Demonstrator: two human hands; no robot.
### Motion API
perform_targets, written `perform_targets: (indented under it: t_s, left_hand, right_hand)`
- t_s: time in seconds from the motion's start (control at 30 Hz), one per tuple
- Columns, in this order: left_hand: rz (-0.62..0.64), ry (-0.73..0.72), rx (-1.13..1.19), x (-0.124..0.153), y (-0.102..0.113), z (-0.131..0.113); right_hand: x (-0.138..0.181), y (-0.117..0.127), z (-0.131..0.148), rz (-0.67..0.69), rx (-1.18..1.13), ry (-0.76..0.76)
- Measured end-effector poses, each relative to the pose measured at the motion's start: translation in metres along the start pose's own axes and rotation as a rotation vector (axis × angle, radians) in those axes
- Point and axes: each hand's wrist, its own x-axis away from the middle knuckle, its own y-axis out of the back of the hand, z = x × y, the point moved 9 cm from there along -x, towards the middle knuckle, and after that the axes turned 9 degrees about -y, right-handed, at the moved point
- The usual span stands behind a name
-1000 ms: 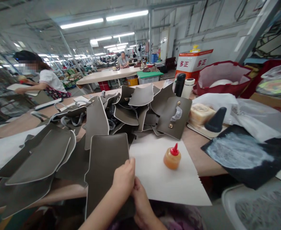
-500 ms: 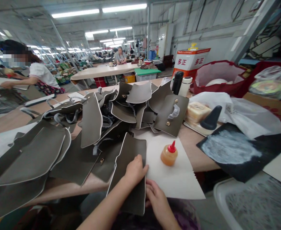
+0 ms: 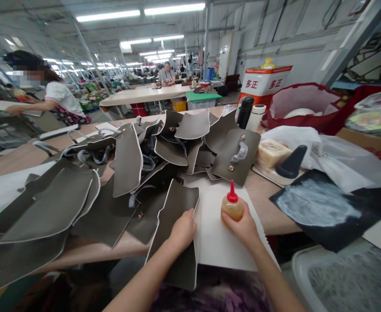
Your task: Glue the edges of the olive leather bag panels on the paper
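My left hand point(image 3: 183, 227) grips the right edge of a grey-brown bag panel point(image 3: 177, 203) with a white border, which hangs over the table's front edge. My fingers are partly hidden at that edge. In my right hand point(image 3: 244, 223) is a small squeeze bottle point(image 3: 232, 207) of amber liquid, its red nozzle pointing up. The bottle is upright over a white sheet of paper point(image 3: 214, 242). More grey-brown bag pieces point(image 3: 47, 203) lie heaped to the left and behind, some with gold fittings and wrapped handles.
At the right are a black flask point(image 3: 245, 112), a cream block point(image 3: 272, 152), a dark pointed object point(image 3: 292, 162) and a black sheet point(image 3: 317, 203) with white smears. A white bin point(image 3: 299, 264) stands below. A co-worker point(image 3: 62, 97) holds a panel at the far left.
My right hand has left the panel's edge, moved up and right, and taken hold of the squeeze bottle. My left hand stays on the panel.
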Motion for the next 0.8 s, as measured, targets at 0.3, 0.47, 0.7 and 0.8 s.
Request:
perform_targets:
  t_s: [0.3,0.47,0.7,0.8]
  left_hand:
    - [-0.044,-0.021,0.018,-0.011,0.002,0.0]
    - [-0.064,-0.017,0.037,-0.014,0.003,0.002]
    - [-0.081,-0.042,0.07,-0.014,0.003,0.002]
    - [-0.084,-0.042,0.079,-0.014,0.003,0.002]
  right_hand:
    - [0.033,0.012,-0.001,0.528,-0.214,-0.154]
    - [0.023,0.026,-0.029,0.392,-0.346,-0.306]
    - [0.03,0.034,-0.035,0.288,-0.62,-0.355]
    - [0.032,0.021,-0.043,0.318,-0.631,-0.395]
